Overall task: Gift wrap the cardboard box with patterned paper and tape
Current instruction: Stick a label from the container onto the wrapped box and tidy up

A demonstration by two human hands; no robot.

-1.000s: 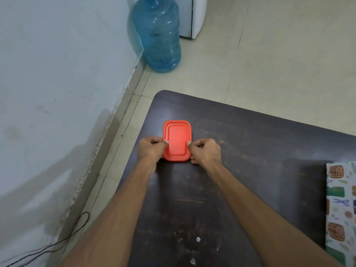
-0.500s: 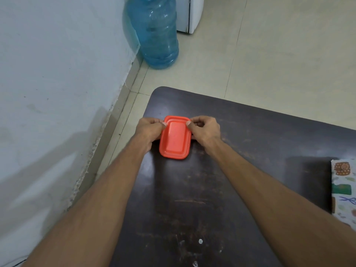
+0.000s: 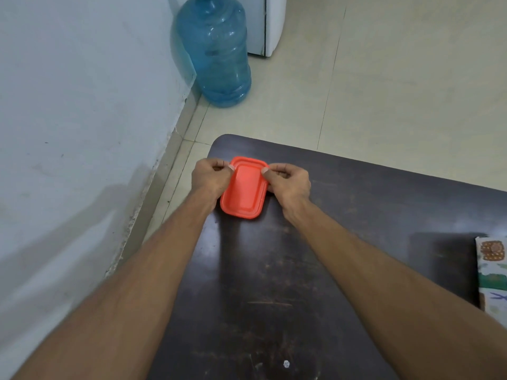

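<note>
A small orange plastic container (image 3: 244,189) with a lid lies near the far left corner of the dark wooden table (image 3: 274,283). My left hand (image 3: 211,178) pinches its left edge, thumb on the lid. My right hand (image 3: 288,182) pinches its right edge the same way. At the right edge of the view lies patterned wrapping paper (image 3: 492,272), partly cut off by the frame. No cardboard box or tape is in sight.
A large blue water bottle (image 3: 216,53) stands on the tiled floor by the pale wall (image 3: 76,119), beyond the table's far corner. A white appliance (image 3: 270,23) stands behind it. The table's left edge runs close to the wall.
Both hands have slid from the container's near end to its far end. The container now sits nearer the table's far edge and is turned slightly.
</note>
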